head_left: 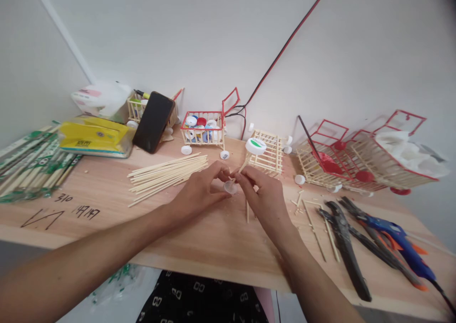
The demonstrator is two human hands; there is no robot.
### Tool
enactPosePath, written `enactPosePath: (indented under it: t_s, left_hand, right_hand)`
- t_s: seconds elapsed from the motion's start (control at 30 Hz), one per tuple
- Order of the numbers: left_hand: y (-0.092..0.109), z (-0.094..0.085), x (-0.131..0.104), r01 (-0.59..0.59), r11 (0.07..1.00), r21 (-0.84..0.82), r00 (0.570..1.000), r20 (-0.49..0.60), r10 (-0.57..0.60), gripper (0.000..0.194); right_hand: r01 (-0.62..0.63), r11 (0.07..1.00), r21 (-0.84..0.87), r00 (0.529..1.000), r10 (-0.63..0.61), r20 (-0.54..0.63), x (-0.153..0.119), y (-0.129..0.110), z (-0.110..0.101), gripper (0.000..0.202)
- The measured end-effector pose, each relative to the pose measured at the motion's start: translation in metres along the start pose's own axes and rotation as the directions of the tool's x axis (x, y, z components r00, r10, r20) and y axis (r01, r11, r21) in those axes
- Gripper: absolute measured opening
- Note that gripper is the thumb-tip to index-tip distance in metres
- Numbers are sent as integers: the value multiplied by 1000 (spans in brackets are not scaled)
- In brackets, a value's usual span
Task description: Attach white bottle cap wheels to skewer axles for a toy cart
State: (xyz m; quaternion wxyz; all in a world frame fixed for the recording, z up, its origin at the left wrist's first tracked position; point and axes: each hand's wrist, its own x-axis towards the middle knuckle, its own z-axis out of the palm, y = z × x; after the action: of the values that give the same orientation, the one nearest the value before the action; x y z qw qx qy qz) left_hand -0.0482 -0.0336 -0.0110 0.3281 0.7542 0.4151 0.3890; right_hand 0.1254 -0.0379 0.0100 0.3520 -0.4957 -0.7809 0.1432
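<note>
My left hand (206, 186) is curled with thumb and forefinger at a translucent bottle cap (230, 186), holding it near the end of a thin wooden stick (244, 163). That stick is pinched in the fingertips of my right hand (260, 190). At the stick's far end is a white bottle cap (255, 146) with a green mark. Just behind it lies a small stick frame (272, 153) with white cap wheels on its side. A pile of bamboo sticks (164, 175) rests beside my left hand. Part of the held stick is hidden by my fingers.
Miniature stick carts, including one full of caps (203, 129) and one on the right (395, 156), line the wall. A phone (154, 122) leans at left near a yellow packet (94, 135). Cutters (344, 247) and a blue glue gun (406, 247) lie right. Wrapped sticks (35, 164) lie far left.
</note>
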Motion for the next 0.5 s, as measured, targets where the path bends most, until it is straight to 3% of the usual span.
enactPosePath:
  t_s: [0.5]
  left_hand:
    - [0, 0, 1, 3, 1000, -5, 1000, 0, -3, 29]
  right_hand:
    - [7, 1000, -5, 1000, -7, 2, 0, 1, 1, 24]
